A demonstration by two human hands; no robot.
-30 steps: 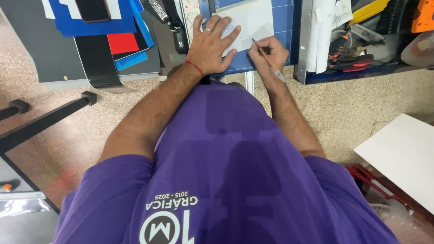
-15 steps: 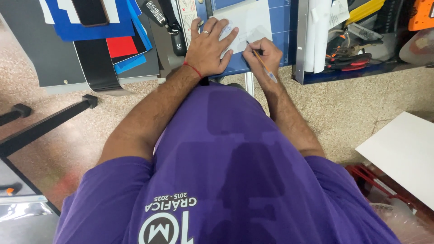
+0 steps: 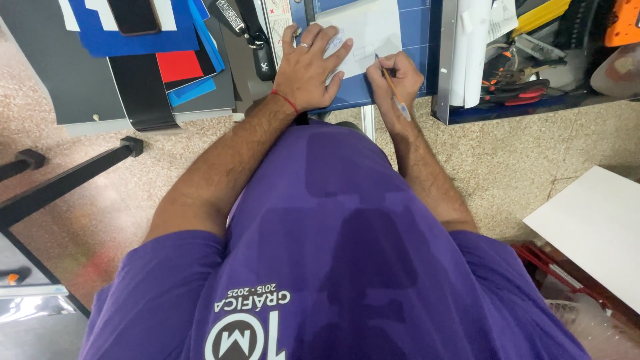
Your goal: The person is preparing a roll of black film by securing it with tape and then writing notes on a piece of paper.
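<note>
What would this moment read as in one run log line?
left hand flat on white sheet | right hand holds pencil | blue cutting mat

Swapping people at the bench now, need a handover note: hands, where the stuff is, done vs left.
Left hand: flat, fingers spread, pinning the white sheet on the blue cutting mat.
Right hand: gripping a pencil, tip on the sheet's lower right edge.
Nearby: stack of blue, red and black card on the left, tools in the tray on the right.
Done: faint marks on the sheet under the left fingers.
Left: marking in hand; no cut visible.
</note>
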